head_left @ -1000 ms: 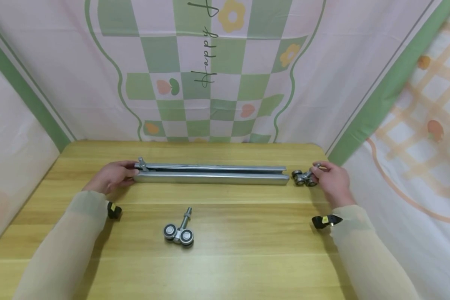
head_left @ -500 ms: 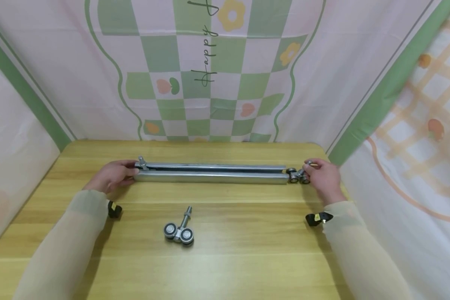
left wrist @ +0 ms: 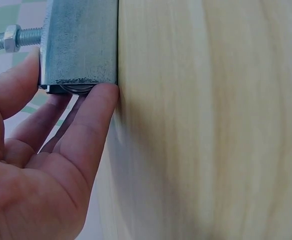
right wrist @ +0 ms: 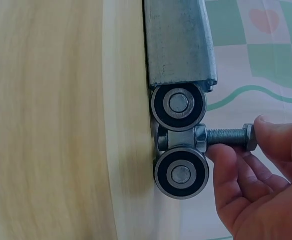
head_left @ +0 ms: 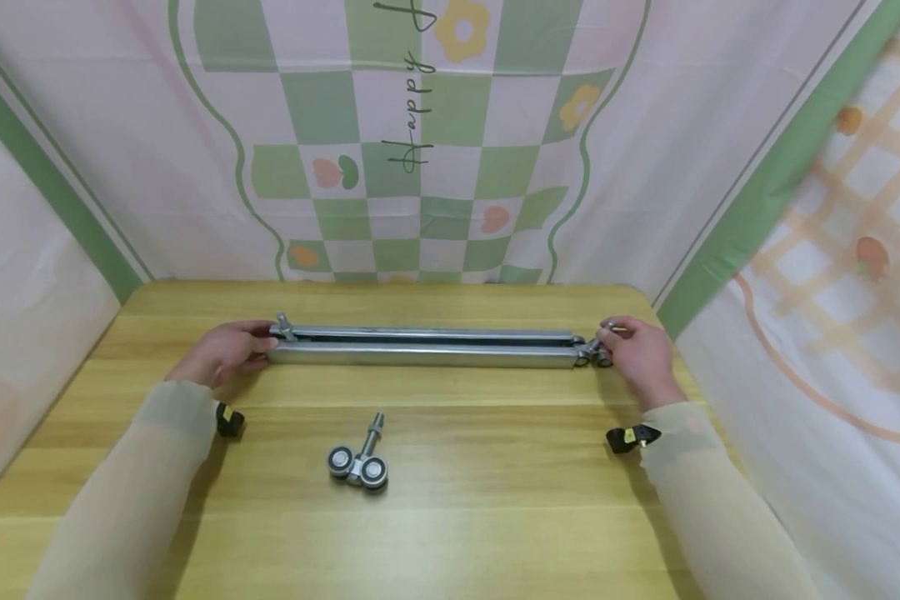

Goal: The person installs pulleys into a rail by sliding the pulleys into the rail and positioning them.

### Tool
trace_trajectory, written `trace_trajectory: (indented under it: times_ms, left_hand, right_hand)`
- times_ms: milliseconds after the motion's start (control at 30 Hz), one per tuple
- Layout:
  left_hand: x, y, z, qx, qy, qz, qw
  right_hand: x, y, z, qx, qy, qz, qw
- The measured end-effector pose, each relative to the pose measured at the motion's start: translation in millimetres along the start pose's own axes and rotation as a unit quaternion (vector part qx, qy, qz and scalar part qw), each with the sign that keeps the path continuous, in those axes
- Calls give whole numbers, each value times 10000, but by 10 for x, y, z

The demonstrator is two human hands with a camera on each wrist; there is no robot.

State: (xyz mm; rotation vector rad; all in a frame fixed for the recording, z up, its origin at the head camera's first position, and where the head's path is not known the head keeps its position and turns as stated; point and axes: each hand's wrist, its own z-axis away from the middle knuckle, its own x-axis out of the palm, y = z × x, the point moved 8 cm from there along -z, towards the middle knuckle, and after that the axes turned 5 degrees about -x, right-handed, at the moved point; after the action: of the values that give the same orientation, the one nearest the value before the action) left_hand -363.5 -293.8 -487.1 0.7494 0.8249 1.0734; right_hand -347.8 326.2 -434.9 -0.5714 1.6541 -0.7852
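Note:
A galvanized steel channel rail [head_left: 427, 358] lies along the back of the table, slot up. At its left end my left hand [head_left: 228, 352] holds the rail end, thumb at the top edge and fingertips against the end face. A roller trolley sits inside there; its bolt [left wrist: 28, 36] sticks out of the slot and its wheels are mostly hidden. At the right end my right hand [head_left: 645, 354] pinches the threaded bolt of a second roller trolley [right wrist: 181, 136]. Its leading wheels are just at the rail mouth, the rear ones outside.
A third roller trolley [head_left: 356, 468] lies on the wooden table [head_left: 495, 500] in front of the rail, its bolt pointing away. Behind the table hangs a checked curtain [head_left: 397, 208], and more printed cloth [head_left: 855, 333] hangs at the right.
My right hand has moved left with its trolley, from a gap beside the rail to the rail's right mouth. The left hand, rail and loose trolley have stayed put.

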Motion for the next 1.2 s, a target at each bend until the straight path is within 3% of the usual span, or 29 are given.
trace_trajectory:
  times_ms: [533, 667, 933, 1200]
  left_hand:
    - [1, -9, -3, -80, 57, 28, 9999]
    - [12, -21, -8, -58, 12, 55, 10000]
    - [2, -10, 9, -6, 47, 31, 10000]
    - [-15, -2, -3, -49, 46, -54, 10000]
  right_hand:
    - [134, -99, 25, -23, -433, -466, 9980]
    - [114, -195, 43, -331, -587, 8, 9977]
    - [17, -509, 73, -1181, -205, 1195, 9856]
    - [102, -666, 86, -1433, -372, 1639, 9753]
